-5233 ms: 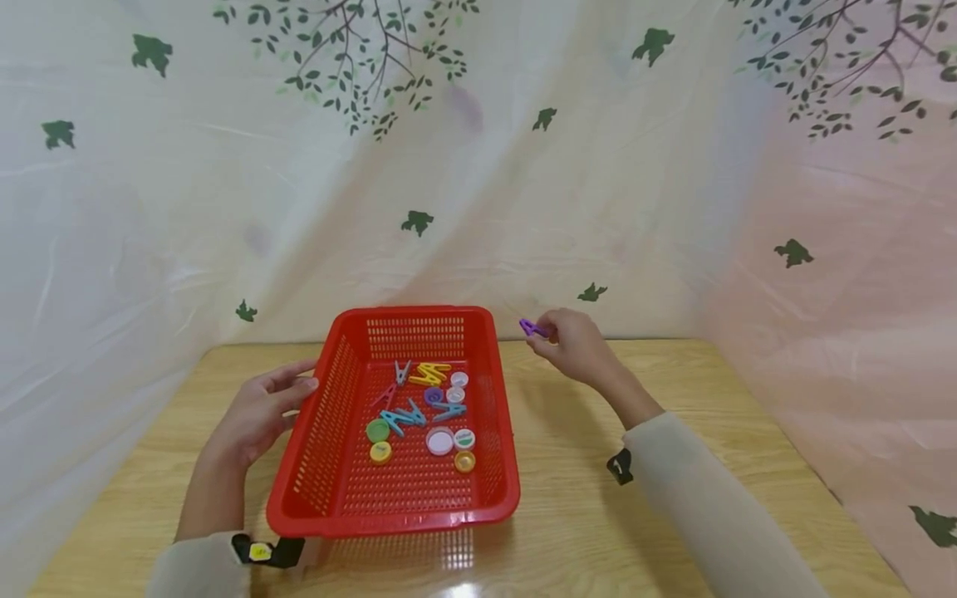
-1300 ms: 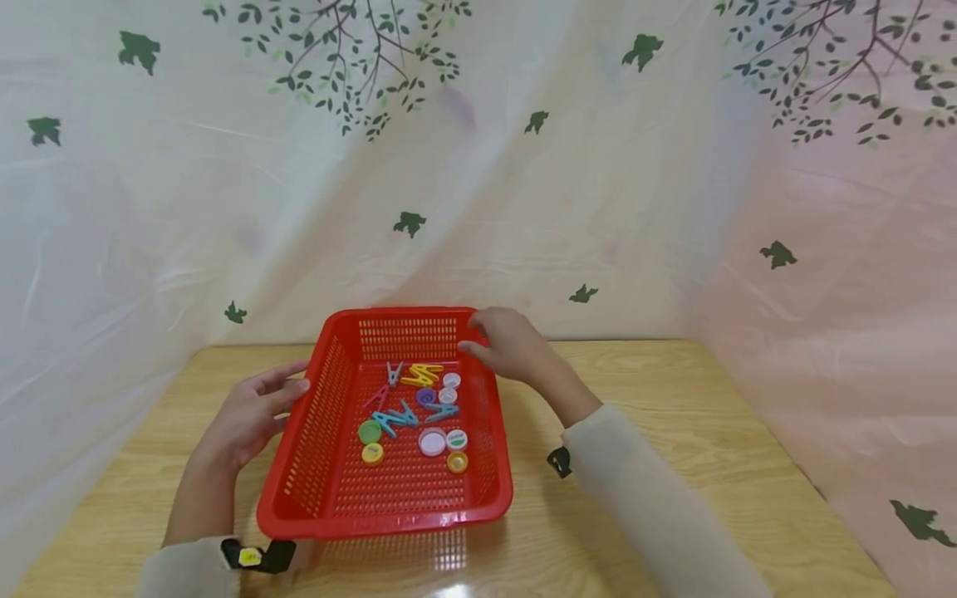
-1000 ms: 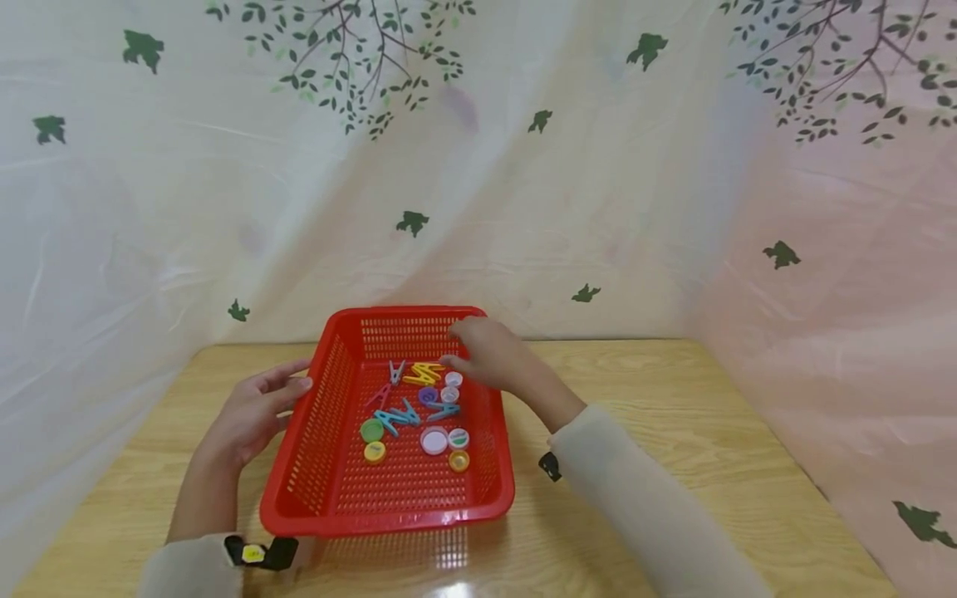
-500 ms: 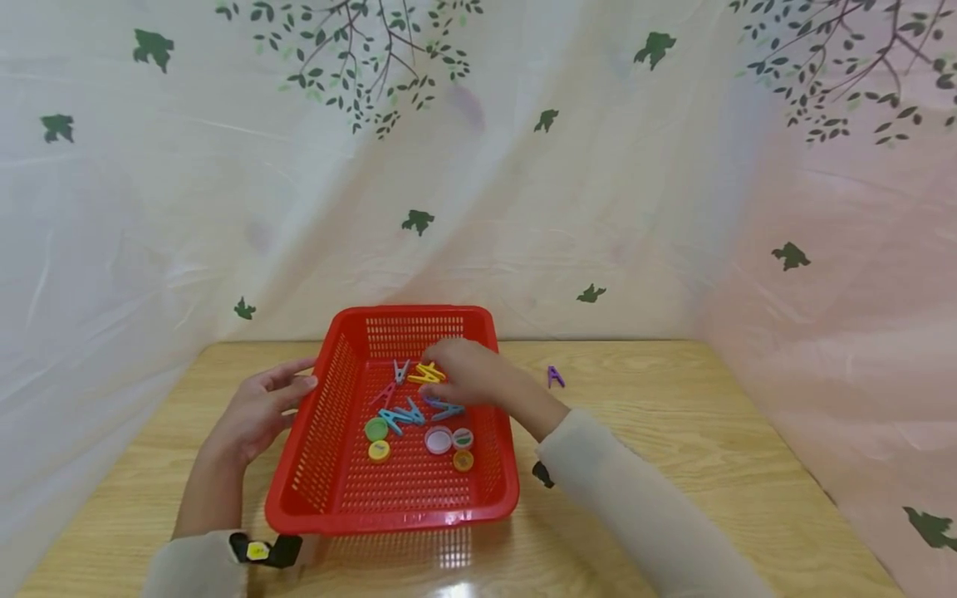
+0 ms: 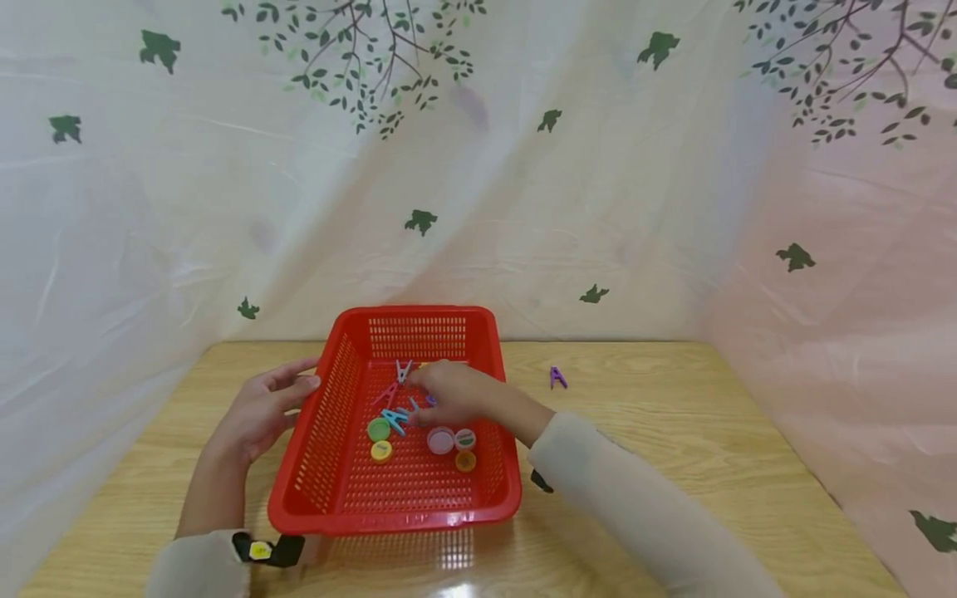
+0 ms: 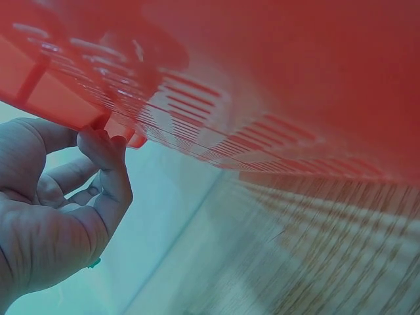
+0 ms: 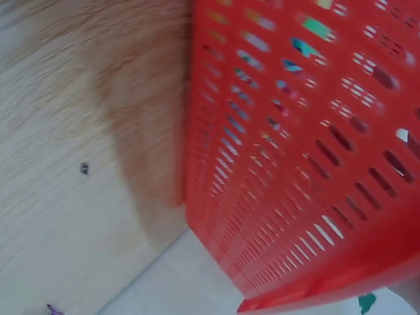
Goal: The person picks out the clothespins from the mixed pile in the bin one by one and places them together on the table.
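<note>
A red plastic basket (image 5: 392, 523) sits on the wooden table, holding several clothespins and bottle caps. My left hand (image 5: 257, 415) pinches its left rim between thumb and fingers, as the left wrist view confirms. Inside the basket my right hand (image 5: 458, 394) reaches low, thumb and forefinger apart, close over a blue clothespin; it covers part of the yellow ones and some caps. Left of it lie a grey clothespin (image 5: 404, 371), a pink clothespin (image 5: 386, 393) and another blue clothespin (image 5: 393, 420). A purple clothespin (image 5: 557, 378) lies on the table right of the basket.
Caps in the basket's front half include a green cap (image 5: 378, 428), a yellow cap (image 5: 381, 451), a pale pink cap (image 5: 440, 440) and an amber cap (image 5: 465, 461). A leaf-printed curtain (image 5: 598, 208) hangs behind the table (image 5: 673, 432).
My right hand held the purple clothespin, which now lies on the table at right. The hand came back over the basket's right rim and down among the clothespins. My left hand stays at the rim.
</note>
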